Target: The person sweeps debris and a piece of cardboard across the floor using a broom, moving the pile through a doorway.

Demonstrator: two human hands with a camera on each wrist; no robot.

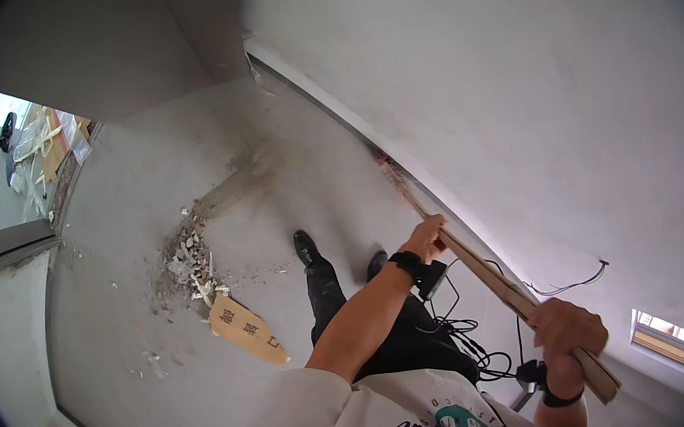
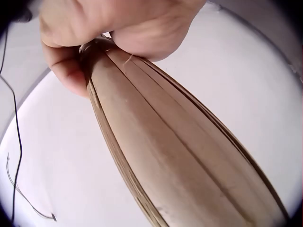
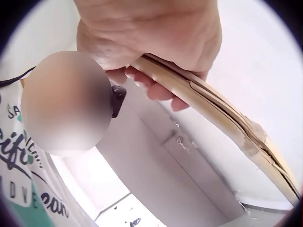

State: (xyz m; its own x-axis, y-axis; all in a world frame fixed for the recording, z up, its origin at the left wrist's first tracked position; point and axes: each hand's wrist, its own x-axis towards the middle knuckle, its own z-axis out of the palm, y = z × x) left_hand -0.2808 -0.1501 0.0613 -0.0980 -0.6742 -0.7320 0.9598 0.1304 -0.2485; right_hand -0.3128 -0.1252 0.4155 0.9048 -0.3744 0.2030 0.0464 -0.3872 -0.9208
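Note:
A long, narrow strip of folded tan cardboard (image 1: 488,272) slants across the head view, its layers and creases showing close up in both wrist views. My left hand (image 1: 427,237) grips it about midway. Near the upper end, my right hand (image 1: 566,326) wraps round it, with a short stub of cardboard sticking out past the fist. In the right wrist view, curled fingers (image 3: 163,92) show beneath the strip. The far end runs down to the foot of the white wall, where it looks reddish and blurred.
Rubble (image 1: 189,264) lies heaped on the grey floor, beside a flat cardboard piece (image 1: 245,330) with printed characters. Black cables (image 1: 477,351) hang near my legs. A loose wire (image 1: 575,279) sticks out of the wall. Through a doorway at upper left, plastic and cardboard scraps (image 1: 48,148) lie about.

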